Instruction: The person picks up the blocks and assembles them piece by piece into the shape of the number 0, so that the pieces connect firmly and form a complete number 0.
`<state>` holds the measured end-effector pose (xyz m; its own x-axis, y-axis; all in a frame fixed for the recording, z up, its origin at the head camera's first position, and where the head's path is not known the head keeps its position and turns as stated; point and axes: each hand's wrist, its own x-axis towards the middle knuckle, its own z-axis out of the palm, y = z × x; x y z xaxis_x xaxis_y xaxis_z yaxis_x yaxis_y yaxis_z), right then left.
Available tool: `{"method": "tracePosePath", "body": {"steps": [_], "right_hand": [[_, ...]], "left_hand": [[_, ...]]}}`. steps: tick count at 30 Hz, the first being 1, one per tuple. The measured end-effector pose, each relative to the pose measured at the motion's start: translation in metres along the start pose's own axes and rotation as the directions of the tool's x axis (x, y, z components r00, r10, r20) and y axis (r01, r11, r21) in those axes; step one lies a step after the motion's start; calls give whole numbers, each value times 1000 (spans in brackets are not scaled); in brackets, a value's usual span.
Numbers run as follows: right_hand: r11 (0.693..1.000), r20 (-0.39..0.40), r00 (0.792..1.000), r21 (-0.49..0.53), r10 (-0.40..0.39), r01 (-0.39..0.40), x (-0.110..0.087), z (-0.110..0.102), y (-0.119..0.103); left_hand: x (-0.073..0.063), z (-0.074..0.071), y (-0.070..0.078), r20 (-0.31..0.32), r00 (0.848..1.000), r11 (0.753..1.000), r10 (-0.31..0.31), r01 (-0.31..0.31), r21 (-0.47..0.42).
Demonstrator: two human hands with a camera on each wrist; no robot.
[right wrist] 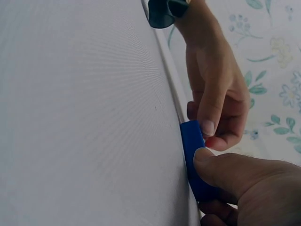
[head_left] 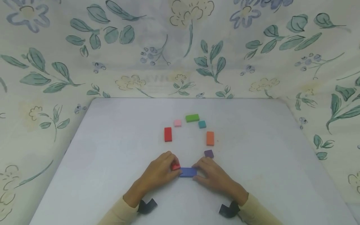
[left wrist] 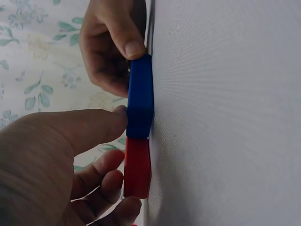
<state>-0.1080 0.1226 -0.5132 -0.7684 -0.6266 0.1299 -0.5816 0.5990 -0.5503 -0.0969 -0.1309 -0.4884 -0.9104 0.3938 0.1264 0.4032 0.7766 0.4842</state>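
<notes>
In the head view a blue rectangular block (head_left: pixel 188 172) lies flat on the white table, its left end against a smaller red block (head_left: pixel 175 166). My left hand (head_left: pixel 161 167) has its fingers curled over the red block, and the thumb touches the blue block's left end. My right hand (head_left: pixel 212 175) pinches the blue block's right end between thumb and fingers. The left wrist view shows the blue block (left wrist: pixel 140 94) and red block (left wrist: pixel 137 167) end to end. In the right wrist view the left hand hides most of the red one.
Beyond the hands, a loose ring of blocks continues: a red block (head_left: pixel 167 134), pink (head_left: pixel 177 123), green (head_left: pixel 192 118), teal (head_left: pixel 202 124), orange (head_left: pixel 210 138) and purple block (head_left: pixel 209 153). The purple one sits close to the right fingertips. Floral cloth (head_left: pixel 157 68) rises behind the white table (head_left: pixel 118 140).
</notes>
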Motion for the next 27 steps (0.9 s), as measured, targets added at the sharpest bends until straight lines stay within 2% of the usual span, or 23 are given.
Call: {"method": "tracePosePath", "body": {"steps": [10,27], "right_hand": [[1000,0,1000,0,7,-7,0,0,-1],[1000,7,1000,0,8,-8,-1,-1,-2]], "left_hand": [[0,-4,4,47,998,999,-44,45,-3],[-1,-1,1,15,1000,1000,3,-3,-1]]}}
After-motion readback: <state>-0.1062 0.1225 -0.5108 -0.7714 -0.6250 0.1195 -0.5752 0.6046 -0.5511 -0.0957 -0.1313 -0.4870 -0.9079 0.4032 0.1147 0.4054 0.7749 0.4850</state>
